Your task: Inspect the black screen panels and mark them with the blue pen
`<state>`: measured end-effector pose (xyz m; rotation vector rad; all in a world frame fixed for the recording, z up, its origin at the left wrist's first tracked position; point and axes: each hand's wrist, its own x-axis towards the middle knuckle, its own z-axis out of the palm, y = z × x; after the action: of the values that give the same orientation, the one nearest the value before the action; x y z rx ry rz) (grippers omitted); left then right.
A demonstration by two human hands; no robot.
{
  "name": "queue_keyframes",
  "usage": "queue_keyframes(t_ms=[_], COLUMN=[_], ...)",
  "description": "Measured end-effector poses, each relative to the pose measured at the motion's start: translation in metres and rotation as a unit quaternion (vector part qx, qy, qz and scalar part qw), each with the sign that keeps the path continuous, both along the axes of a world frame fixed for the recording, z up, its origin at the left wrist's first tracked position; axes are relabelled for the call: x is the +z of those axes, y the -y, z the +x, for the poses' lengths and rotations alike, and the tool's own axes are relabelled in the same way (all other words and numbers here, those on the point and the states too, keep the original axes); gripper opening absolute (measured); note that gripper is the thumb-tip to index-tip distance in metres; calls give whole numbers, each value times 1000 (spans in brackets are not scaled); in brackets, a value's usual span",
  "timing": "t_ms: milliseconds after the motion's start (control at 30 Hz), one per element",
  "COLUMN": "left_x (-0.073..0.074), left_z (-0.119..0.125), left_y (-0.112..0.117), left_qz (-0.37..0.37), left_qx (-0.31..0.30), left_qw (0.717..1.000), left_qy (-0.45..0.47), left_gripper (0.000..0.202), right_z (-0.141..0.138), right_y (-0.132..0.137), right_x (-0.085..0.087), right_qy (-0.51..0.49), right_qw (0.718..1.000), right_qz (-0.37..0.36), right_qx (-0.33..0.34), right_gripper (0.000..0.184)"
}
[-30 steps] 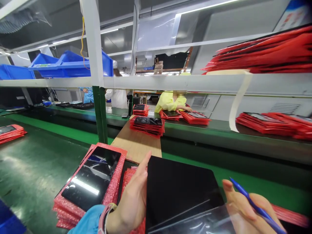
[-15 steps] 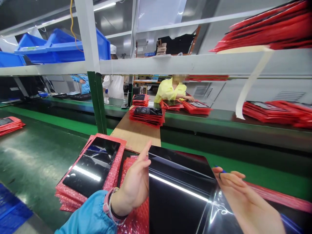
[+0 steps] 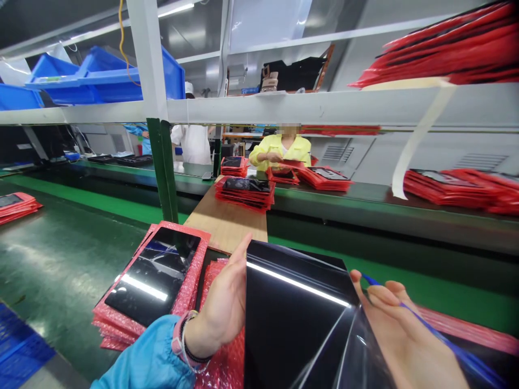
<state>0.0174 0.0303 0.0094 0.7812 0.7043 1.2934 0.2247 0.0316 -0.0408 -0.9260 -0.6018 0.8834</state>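
A glossy black panel stands tilted in front of me. My left hand holds its left edge, fingers along the side. My right hand holds its right edge, with a blue pen lying across the fingers. A clear film lifts off the panel's lower right part. Under the panel lies red bubble wrap. To the left a stack of red bubble-wrap sleeves carries another black panel.
A dark green conveyor belt runs on the left. A brown board bridges to the far bench with red stacks. A person in yellow works there. Blue bins and red sleeves sit on the shelf above.
The panel has tipped more upright and a light streak now crosses its top. My right hand has shifted onto its right edge, the pen lying across the fingers. The person in yellow has turned.
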Motion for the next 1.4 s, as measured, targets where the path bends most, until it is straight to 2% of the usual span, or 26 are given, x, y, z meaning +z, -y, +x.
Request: queue_keyframes(t_ms=[67, 100, 233, 367, 467, 567, 633, 700, 767, 867, 1033, 1167, 1300, 1400], left_x=[0, -1, -1, -4, -13, -32, -47, -60, -66, -62, -47, -45, -45, -51], left_z=[-1, -1, -3, -6, -17, -43, -65, -83, -94, -97, -96, -92, -74, -60], left_y=[2, 2, 4, 4, 4, 13, 23, 35, 44, 49, 39, 23, 8, 4], left_qz=[10, 18, 37, 44, 29, -32, -61, -109, -177, -233, -236, -230, -157, -84], left_qx=[0, 1, 4, 6, 12, -19, -21, -14, -19, -49, -33, -48, -73, -83], left_qw=[1000, 1000, 999, 998, 998, 996, 988, 971, 956, 949, 946, 943, 951, 960], left_qy=[-1, -2, -16, -38, -49, -76, -140, -213, -234, -209, -222, -235, -258, -254], left_gripper=[51, 50, 48, 57, 70, 83, 91, 88, 80, 65, 51, 29, 20, 27], right_z=[-9, -13, -25, -34, -39, -44, -49, -55, -63, -75, -84, -80, -80, -76], right_y=[4, 5, 9, 11, 6, -4, -10, -13, -14, -14, -17, -17, -12, -5], right_x=[10, 15, 25, 24, 11, -14, -33, -51, -65, -78, -94, -103, -103, -96], right_qy=[-75, -82, 16, 76, 79, 63, 65, 76, 95, 133, 186, 203, 208, 221], right_qw=[993, 990, 997, 995, 991, 988, 986, 985, 984, 981, 979, 978, 977, 972], right_qz=[-91, -111, -77, -45, -83, -114, -115, -110, -97, -69, -28, -6, -12, -18], right_qx=[-24, -31, -15, 37, 73, 85, 96, 110, 120, 122, 79, 48, 51, 74], right_gripper=[34, 42, 58, 57, 53, 52, 48, 45, 41, 36, 40, 39, 41, 42])
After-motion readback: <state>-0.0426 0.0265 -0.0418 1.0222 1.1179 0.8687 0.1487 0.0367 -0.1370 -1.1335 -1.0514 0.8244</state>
